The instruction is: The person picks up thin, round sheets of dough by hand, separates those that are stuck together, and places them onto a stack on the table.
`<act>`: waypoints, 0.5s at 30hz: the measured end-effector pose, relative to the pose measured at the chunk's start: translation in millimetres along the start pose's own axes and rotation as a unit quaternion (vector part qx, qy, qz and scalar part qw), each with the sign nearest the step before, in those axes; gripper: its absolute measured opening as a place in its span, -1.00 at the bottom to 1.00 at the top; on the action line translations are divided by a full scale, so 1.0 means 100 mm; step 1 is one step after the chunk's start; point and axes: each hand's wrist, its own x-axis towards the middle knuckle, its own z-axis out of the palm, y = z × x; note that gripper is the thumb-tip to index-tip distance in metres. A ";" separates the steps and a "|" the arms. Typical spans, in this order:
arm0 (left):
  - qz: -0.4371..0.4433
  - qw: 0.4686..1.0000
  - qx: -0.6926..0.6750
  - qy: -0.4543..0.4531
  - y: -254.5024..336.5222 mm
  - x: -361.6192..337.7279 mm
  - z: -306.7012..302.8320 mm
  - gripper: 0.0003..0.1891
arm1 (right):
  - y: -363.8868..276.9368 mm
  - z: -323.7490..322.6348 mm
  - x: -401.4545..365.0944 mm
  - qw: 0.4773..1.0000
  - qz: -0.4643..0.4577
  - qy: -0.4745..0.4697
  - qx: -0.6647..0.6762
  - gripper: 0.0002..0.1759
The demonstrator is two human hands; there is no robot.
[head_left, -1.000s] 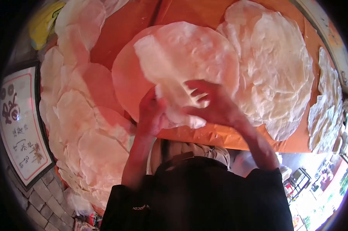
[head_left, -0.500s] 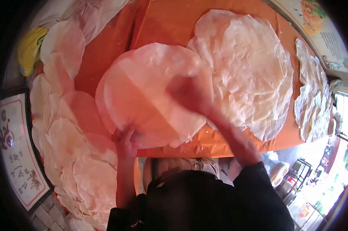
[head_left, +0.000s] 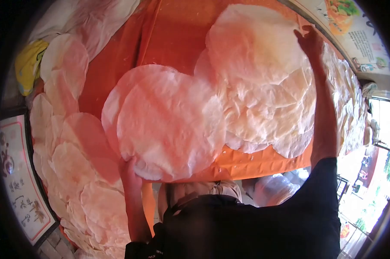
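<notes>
Pale round sheet (head_left: 171, 121), left hand (head_left: 130, 169) at its near-left edge, whether those fingers pinch I can't tell! Right hand (head_left: 312, 43), fingers apart, stretches beside the bigger pile (head_left: 268, 103). Everything's on the orange-covered desk (head_left: 177, 34); below, a translucent plastic bag (head_left: 274, 190), contents unclear.

Glare bleaches the lower right, reddish shade tints the front sheet (head_left: 169, 123); 4 fisheye corners are black.
</notes>
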 end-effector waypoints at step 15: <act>0.084 0.971 -0.071 -0.211 0.58 -0.16 1.04 -0.51 | -2.86 -0.79 -1.97 0.469 0.105 -0.473 0.738 -0.73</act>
